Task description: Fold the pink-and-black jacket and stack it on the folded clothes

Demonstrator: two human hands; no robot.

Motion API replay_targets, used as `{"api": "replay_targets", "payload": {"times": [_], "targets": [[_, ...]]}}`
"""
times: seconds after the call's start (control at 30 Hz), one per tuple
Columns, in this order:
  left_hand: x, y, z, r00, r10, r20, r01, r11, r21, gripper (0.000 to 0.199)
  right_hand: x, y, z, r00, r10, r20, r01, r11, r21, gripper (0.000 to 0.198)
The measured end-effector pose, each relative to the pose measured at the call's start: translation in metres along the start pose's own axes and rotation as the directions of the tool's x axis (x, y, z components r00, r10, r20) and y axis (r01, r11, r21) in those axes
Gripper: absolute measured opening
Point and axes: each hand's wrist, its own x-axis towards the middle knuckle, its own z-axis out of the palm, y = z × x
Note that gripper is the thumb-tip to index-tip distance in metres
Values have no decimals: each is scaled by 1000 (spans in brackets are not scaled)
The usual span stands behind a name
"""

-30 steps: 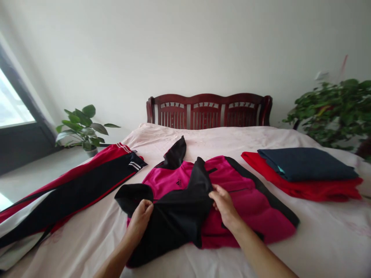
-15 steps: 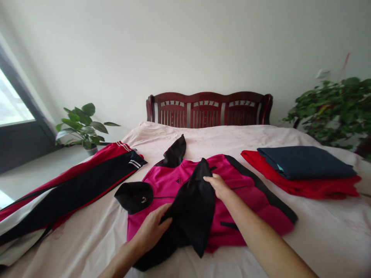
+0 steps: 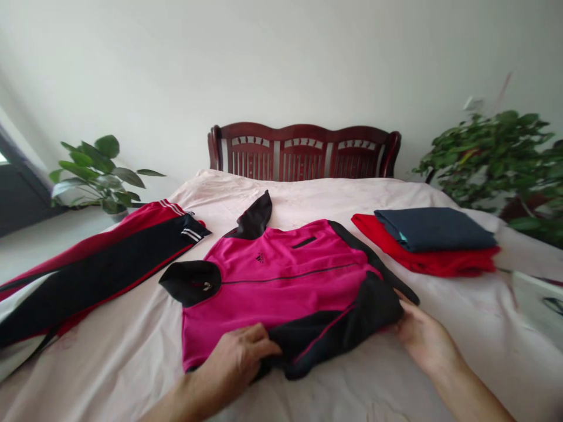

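Upper centre: dark red-brown slatted headboard (image 3: 303,147) against pale wall (image 3: 281,58). Leafy plants at left (image 3: 99,167) and right (image 3: 492,152); white wall plate (image 3: 473,104) upper right. Left: striped trousers (image 3: 101,281), flat on pale pink sheet (image 3: 316,202). Right of centre: folded navy cloth (image 3: 435,228) atop folded red cloth (image 3: 440,264).

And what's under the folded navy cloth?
A red cloth sticks out from under the navy cloth at its left and front; the red one's middle is covered and can't be seen.
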Motion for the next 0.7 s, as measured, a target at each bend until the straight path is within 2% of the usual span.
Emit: {"api": "replay_targets", "payload": {"times": [0.07, 0.13, 0.17, 0.2, 0.27, 0.33, 0.4, 0.47, 0.53, 0.57, 0.63, 0.7], "targets": [[15, -20, -8, 974, -77, -214, 67, 996, -55, 42, 0, -9, 11, 999, -50, -7, 51, 998, 36, 35], [34, -45, -22, 890, -161, -426, 160, 986, -38, 33, 5, -22, 34, 991, -125, 51, 121, 990, 69, 43], [42, -58, -31, 830, -208, -517, 235, 972, -13, 31, 7, -29, 48, 983, -159, 96, 151, 985, 78, 48], [50, -69, -38, 779, -264, -569, 329, 944, 13, 32, 8, -33, 61, 972, -199, 124, 192, 979, 71, 52], [57, -85, -50, 710, -376, -596, 516, 853, 77, 39, 5, -35, 84, 943, -279, 179, 283, 959, 7, 59], [56, -89, -52, 685, -418, -597, 614, 772, 165, 47, -5, -25, 99, 910, -315, 271, 354, 929, -110, 55], [49, -85, -45, 725, -359, -588, 586, 770, 253, 49, -22, -7, 105, 872, -260, 416, 378, 896, -233, 43], [40, -77, -31, 812, -257, -524, 470, 820, 326, 46, -40, 12, 105, 814, -160, 559, 408, 843, -352, 27], [34, -71, -12, 881, -199, -428, 372, 852, 369, 44, -56, 26, 103, 730, -80, 678, 482, 765, -428, 16], [33, -71, -3, 900, -192, -391, 349, 855, 383, 43, -62, 30, 102, 680, -57, 731, 538, 715, -446, 12], [32, -74, 11, 908, -205, -365, 351, 848, 397, 44, -70, 34, 101, 588, -33, 808, 658, 601, -454, 8], [32, -78, 19, 905, -211, -370, 360, 843, 399, 44, -74, 37, 102, 542, -28, 840, 749, 471, -467, 9]]}}
